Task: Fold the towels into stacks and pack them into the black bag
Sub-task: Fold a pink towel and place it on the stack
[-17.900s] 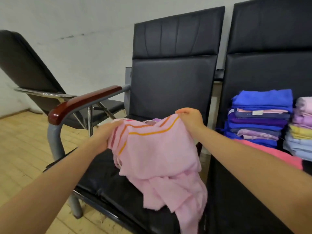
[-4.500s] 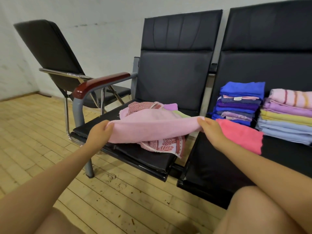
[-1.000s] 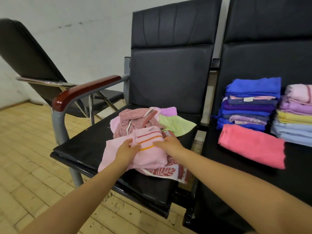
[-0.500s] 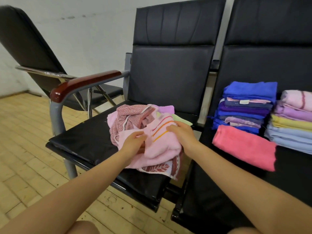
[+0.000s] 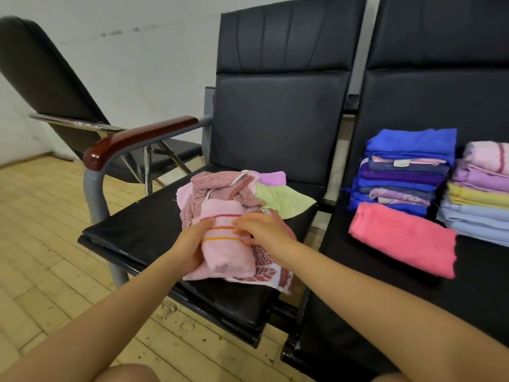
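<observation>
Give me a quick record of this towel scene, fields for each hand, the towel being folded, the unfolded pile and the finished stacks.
left hand: grips striped pink towel's left edge
right hand: fingers resting on the towel
striped pink towel: folded small, atop unfolded pile
unfolded pile: on left chair seat
finished stacks: right chair seat
coral towel: folded, before stacks
black bag: not visible

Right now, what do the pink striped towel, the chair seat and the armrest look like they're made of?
Pink striped towel: soft terry-like cloth, matte and fuzzy, with woven stripes. Chair seat: probably leather or vinyl, smooth black with a dull sheen and creases. Armrest: seemingly varnished reddish wood, glossy highlights, on a grey painted metal tube.
</observation>
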Demonstrator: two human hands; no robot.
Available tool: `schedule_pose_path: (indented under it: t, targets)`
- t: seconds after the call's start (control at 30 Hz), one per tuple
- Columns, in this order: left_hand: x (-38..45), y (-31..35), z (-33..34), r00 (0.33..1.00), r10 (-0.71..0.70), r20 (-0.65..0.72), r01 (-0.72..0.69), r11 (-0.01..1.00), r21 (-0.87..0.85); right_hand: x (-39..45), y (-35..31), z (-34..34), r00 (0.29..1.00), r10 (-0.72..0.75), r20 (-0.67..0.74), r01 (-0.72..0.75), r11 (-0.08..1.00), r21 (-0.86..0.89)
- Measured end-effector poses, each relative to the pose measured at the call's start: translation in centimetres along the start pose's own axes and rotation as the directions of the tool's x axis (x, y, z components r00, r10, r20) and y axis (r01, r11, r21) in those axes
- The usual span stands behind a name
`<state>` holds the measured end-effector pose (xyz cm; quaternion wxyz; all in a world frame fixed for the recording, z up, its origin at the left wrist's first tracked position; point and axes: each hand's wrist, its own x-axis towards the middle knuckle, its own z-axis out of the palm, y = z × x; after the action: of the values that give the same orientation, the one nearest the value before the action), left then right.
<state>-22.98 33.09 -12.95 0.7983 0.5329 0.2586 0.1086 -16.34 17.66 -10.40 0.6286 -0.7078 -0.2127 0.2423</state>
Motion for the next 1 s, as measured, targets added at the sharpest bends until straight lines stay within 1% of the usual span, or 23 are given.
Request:
schedule_pose_path:
  t: [0.1,0.13,0.17,0.23,0.27,0.3,0.37,0.4,0.43,0.47,0.5,0.57,0.6,0.67,0.73,0.8,0.9,0.97,1.0]
  targets:
    - [0.0,0.2,0.3,0.979,0.17,-0.114,-0.152,0.977,0.148,0.2,1.2,-0.2,0.995,0.017,-0.093,-0.025,0.996,-0.086]
    - [0.2,0.4,0.3,0.967,0.206,-0.151,-0.175,0.965,0.196,0.3,1.5,-0.2,0.994,0.039,-0.098,-0.049,0.993,-0.105]
    - [0.5,0.5,0.2,0.957,0.229,-0.18,-0.181,0.951,0.249,0.3,1.9,-0.1,0.994,0.059,-0.092,-0.071,0.989,-0.132]
    - [1.1,0.6,-0.5,0.943,0.243,-0.229,-0.142,0.912,0.386,0.4,2.3,0.3,0.994,0.087,-0.07,-0.102,0.963,-0.251]
    - [1.5,0.5,-1.0,0.931,0.268,-0.248,-0.117,0.862,0.492,0.4,2.2,0.8,0.994,0.101,-0.051,-0.112,0.944,-0.31]
    - [1.9,0.2,-1.5,0.915,0.321,-0.246,-0.103,0.774,0.625,0.4,2.1,1.3,0.992,0.12,-0.044,-0.127,0.927,-0.353]
    - [2.2,-0.1,-2.5,0.888,0.421,-0.183,-0.086,0.544,0.835,0.6,1.9,2.6,0.984,0.173,-0.042,-0.174,0.885,-0.433]
    - [2.2,-0.3,-2.9,0.884,0.443,-0.148,-0.07,0.44,0.895,0.5,1.8,3.3,0.977,0.209,-0.043,-0.204,0.855,-0.477]
    - [2.4,-0.3,-3.3,0.888,0.444,-0.123,-0.056,0.368,0.928,0.3,1.6,4.0,0.969,0.244,-0.042,-0.231,0.83,-0.508]
    - [2.5,-0.2,-3.5,0.893,0.437,-0.109,-0.044,0.325,0.945,0.2,1.6,4.5,0.964,0.262,-0.039,-0.245,0.828,-0.504]
    - [2.5,0.0,-3.7,0.9,0.42,-0.114,-0.026,0.314,0.949,0.1,1.7,4.7,0.961,0.276,-0.023,-0.255,0.85,-0.46]
    - [2.4,0.1,-3.7,0.904,0.414,-0.102,-0.047,0.333,0.942,-0.2,1.6,4.5,0.955,0.295,0.025,-0.277,0.92,-0.276]
    - [2.3,0.1,-3.7,0.901,0.426,-0.089,-0.077,0.358,0.931,-0.3,1.6,4.4,0.955,0.294,0.034,-0.28,0.935,-0.219]
    - [1.5,0.3,-3.6,0.897,0.429,-0.103,-0.101,0.427,0.899,-0.6,1.4,3.9,0.958,0.285,0.044,-0.279,0.955,-0.097]
    - [1.1,0.6,-3.5,0.9,0.421,-0.108,-0.121,0.48,0.869,-0.7,1.2,3.8,0.966,0.252,0.051,-0.255,0.965,0.064]
    - [0.5,0.8,-3.5,0.912,0.397,-0.104,-0.149,0.556,0.818,-1.1,0.6,3.9,0.971,0.234,0.05,-0.239,0.96,0.147]
    - [-0.8,1.3,-3.1,0.931,0.345,-0.121,-0.195,0.748,0.634,-1.5,-0.7,3.6,0.981,0.19,0.038,-0.193,0.953,0.234]
    - [-1.4,2.0,-1.8,0.949,0.283,-0.141,-0.177,0.845,0.504,-1.4,-1.6,3.0,0.989,0.147,0.032,-0.15,0.943,0.296]
    - [-1.8,2.4,-0.9,0.965,0.217,-0.147,-0.148,0.914,0.378,-1.3,-2.0,2.6,0.992,0.124,0.028,-0.126,0.936,0.328]
